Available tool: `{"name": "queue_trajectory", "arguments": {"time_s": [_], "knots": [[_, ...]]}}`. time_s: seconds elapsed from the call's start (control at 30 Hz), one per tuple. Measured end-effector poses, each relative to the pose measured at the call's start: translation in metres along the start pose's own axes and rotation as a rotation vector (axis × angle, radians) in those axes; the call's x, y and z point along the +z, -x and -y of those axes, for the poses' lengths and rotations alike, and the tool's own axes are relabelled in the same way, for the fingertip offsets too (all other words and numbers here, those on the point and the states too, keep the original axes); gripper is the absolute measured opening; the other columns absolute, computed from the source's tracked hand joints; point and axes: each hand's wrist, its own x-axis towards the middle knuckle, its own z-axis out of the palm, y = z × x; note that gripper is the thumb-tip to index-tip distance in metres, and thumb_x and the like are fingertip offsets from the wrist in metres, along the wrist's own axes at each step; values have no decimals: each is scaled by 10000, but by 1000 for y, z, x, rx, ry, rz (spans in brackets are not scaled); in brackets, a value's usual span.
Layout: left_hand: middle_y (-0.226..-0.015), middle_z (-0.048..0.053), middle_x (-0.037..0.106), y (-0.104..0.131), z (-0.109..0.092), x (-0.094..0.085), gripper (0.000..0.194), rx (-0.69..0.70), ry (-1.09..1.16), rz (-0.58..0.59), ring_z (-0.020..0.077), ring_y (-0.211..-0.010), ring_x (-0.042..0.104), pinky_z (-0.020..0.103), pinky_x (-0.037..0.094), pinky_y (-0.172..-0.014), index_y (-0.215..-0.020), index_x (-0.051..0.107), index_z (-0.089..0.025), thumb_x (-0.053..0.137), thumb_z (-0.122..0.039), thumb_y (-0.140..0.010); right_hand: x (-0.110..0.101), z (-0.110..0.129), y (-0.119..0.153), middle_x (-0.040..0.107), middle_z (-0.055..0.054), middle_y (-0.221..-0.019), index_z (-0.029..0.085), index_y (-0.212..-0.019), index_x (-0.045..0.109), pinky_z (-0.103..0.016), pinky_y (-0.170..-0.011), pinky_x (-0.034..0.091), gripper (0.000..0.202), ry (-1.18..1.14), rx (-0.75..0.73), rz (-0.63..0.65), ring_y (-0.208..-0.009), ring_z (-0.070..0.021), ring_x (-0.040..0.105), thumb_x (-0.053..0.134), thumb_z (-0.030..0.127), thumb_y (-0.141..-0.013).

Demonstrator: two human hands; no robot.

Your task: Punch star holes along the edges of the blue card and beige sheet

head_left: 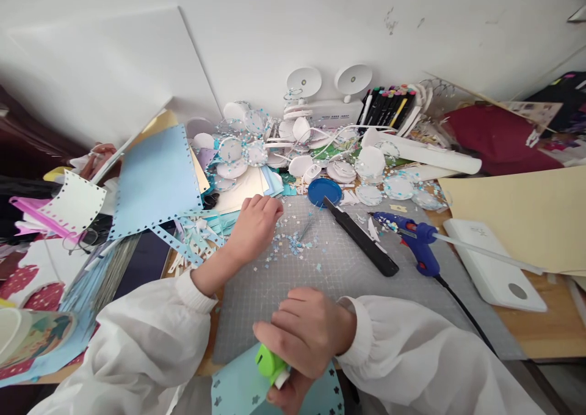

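My right hand (304,335) is wrapped round a small green paper punch (270,365) near the bottom centre. Beneath it lies a teal paper sheet (235,384) with flower-shaped holes along its edges. My left hand (259,229) is over the grey cutting mat (256,302), its fingers curled in; what they hold, if anything, is hidden. Beside it, small blue and white paper pieces (297,244) are scattered on the mat, with a thin tool (305,227) among them. A blue round lid (324,192) sits just behind.
A black utility knife (361,238) and a blue glue gun (419,241) lie to the right, near a white device (494,265). Behind the mat are piled white discs and beaded loops. Punched blue paper (158,180) stands at left, a clear cup (36,335) at lower left.
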Motion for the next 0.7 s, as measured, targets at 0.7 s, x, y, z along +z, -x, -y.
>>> {"name": "queue_trajectory", "arguments": {"time_s": [0.7], "knots": [[-912, 54, 661, 60, 16, -41, 163, -111, 227, -110, 187, -890, 582, 320, 463, -809, -953, 621, -187, 459, -196, -932, -1, -2, 0, 447, 57, -479, 88, -887, 538, -270, -414, 224, 406, -36, 26, -13, -372, -90, 348, 305, 418, -848]]}}
